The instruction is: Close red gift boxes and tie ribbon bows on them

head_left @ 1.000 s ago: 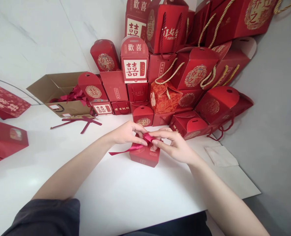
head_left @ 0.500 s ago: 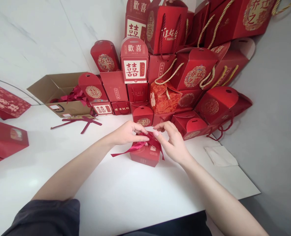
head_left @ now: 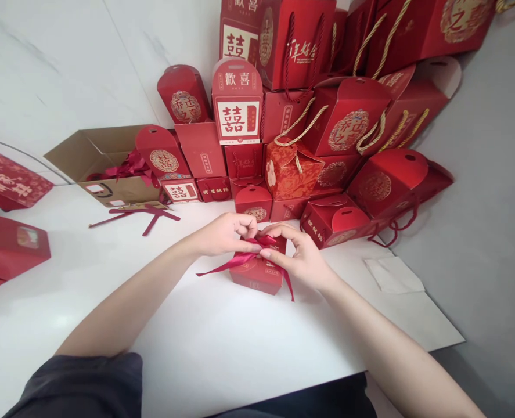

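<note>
The right hand point(head_left: 303, 255) was just off the red ribbon point(head_left: 224, 266), and now its grip is pinching it near the middle. The left hand point(head_left: 224, 235) is pinching the ribbon too, so both hands have it now. One end sticks out left, one hangs down right. The small red box point(head_left: 256, 281) sits under them on the white surface point(head_left: 222, 342).

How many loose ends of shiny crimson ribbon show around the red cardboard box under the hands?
2: one end left of the box, the other hanging at its right. Bare fingers may hide more.
</note>
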Demonstrator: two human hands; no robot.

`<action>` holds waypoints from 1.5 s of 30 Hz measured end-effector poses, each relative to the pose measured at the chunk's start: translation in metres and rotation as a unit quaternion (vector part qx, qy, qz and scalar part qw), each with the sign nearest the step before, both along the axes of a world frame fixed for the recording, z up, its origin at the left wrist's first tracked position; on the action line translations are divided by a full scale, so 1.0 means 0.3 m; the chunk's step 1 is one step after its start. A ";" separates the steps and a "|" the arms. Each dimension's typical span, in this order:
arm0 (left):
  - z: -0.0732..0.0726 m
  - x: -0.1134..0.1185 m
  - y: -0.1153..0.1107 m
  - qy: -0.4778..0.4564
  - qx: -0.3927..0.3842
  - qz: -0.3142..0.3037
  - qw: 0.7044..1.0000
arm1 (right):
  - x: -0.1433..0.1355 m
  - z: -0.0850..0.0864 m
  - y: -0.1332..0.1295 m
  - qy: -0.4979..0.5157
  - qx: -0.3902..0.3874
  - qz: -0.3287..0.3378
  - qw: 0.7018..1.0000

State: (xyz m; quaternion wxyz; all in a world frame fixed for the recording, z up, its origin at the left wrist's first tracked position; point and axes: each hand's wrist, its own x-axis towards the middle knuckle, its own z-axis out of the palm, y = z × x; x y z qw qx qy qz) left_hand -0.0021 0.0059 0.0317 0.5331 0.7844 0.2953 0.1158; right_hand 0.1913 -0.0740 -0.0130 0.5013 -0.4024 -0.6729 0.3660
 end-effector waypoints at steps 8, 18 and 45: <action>-0.001 -0.010 0.022 -0.029 -0.103 -0.040 0.993 | 0.020 -0.034 0.015 -0.085 0.146 -0.020 0.985; 0.004 0.008 0.000 -0.005 -0.018 -0.027 0.999 | 0.044 0.001 0.014 -0.203 0.217 0.008 0.955; 0.001 0.016 -0.092 0.019 0.456 -0.017 0.890 | 0.039 -0.012 0.026 -0.053 -0.028 0.006 0.998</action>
